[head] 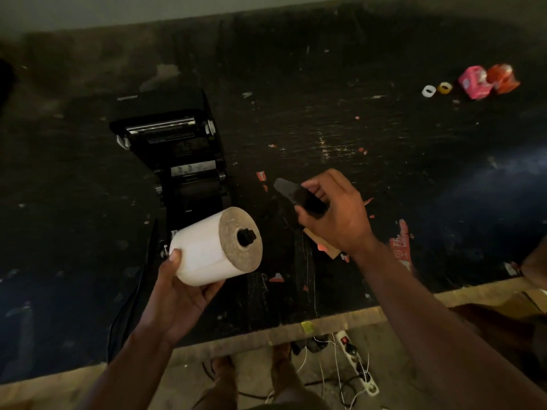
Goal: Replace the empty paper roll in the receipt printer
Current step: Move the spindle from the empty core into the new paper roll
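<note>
A black receipt printer (pixel 177 149) stands open on the dark table, its lid tilted back and its rollers showing. My left hand (pixel 177 294) holds a full white paper roll (pixel 216 247) in front of the printer, with a black spindle (pixel 246 236) poking out of the roll's brown end face. To the right, my right hand (pixel 334 211) grips a flat black plastic piece (pixel 299 195), held just above the table. The printer's paper bay is partly hidden behind the roll.
The black table (pixel 325 113) is scratched and strewn with red paper scraps. Two small tape rings (pixel 436 89) and pink and orange packets (pixel 488 81) lie at the far right. A power strip (pixel 358 365) with cables lies on the floor below the table's front edge.
</note>
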`<control>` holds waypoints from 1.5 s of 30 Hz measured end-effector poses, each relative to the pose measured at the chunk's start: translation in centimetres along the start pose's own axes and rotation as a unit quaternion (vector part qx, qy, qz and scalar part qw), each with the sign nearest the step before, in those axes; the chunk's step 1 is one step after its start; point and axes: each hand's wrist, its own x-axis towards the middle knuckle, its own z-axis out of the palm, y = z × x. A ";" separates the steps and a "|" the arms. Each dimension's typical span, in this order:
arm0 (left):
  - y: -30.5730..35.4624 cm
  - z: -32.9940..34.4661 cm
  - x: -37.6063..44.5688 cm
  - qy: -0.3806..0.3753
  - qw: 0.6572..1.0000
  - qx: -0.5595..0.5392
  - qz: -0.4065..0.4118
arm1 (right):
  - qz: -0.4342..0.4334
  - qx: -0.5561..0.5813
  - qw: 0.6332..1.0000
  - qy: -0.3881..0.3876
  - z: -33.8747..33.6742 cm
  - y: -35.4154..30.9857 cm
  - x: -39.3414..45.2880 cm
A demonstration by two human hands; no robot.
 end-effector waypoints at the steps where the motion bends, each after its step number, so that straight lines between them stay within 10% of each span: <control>1: 0.1 0.1 -0.1 -0.003 1.000 0.003 -0.002 | -0.017 0.027 0.999 0.003 -0.7 -1.8 -0.6; 10: 0.7 0.6 -1.1 -0.043 0.999 0.001 -0.012 | 0.085 0.261 0.961 -0.020 0.2 -10.7 -5.7; 30: 1.8 2.0 -0.6 0.002 0.995 0.086 0.041 | 0.209 0.269 0.939 -0.047 2.1 -11.7 -5.9; 33: 1.8 3.5 -0.2 0.034 0.988 0.137 0.066 | 0.316 0.363 0.876 -0.029 3.1 -11.2 -6.3; 38: 0.5 7.2 -0.1 0.106 0.914 0.348 0.178 | 0.473 0.623 0.623 0.019 5.9 -9.4 -7.1; 42: -0.4 9.9 -0.5 0.104 0.823 0.520 0.205 | 0.459 0.696 0.551 0.041 6.4 -6.8 -8.0; 45: 0.0 11.3 -0.3 0.019 0.824 0.541 0.166 | 0.456 0.723 0.517 0.043 5.9 -4.5 -8.7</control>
